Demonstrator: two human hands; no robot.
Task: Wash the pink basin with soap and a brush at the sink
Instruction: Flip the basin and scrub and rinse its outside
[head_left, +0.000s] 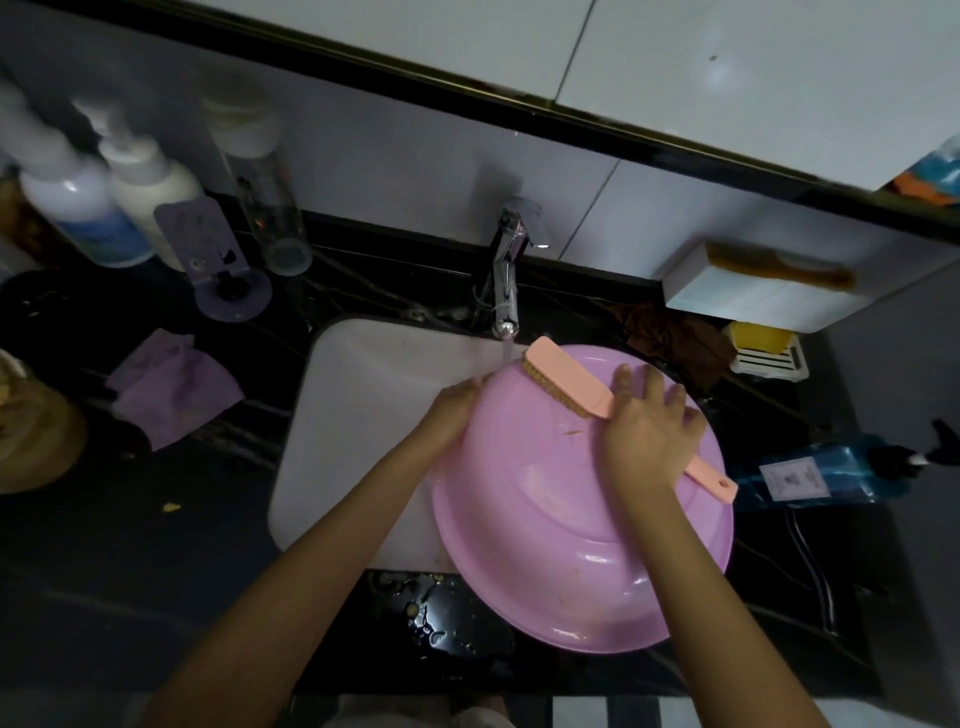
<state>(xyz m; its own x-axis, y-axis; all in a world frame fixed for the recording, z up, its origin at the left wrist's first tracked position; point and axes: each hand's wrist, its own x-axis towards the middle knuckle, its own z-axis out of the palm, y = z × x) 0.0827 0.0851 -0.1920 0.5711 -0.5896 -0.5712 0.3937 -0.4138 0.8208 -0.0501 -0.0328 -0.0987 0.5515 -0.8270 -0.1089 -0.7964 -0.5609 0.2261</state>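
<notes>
While tap (506, 296) wets brush (566, 379), right hand (647, 431) holds it; left hand (454, 410) grips basin (571, 519); cloth (171, 389) beside sink (363, 405)

No words, brands or numbers can be read anywhere. The blue spray bottle (815, 475) on the counter right of the sink (363, 415) carries a white label (792, 475) with a small dark emblem and lines of print too fine to make out. At the far left, a white pump bottle (62, 197) bears a blue label (111, 236), blurred beyond reading.
</notes>
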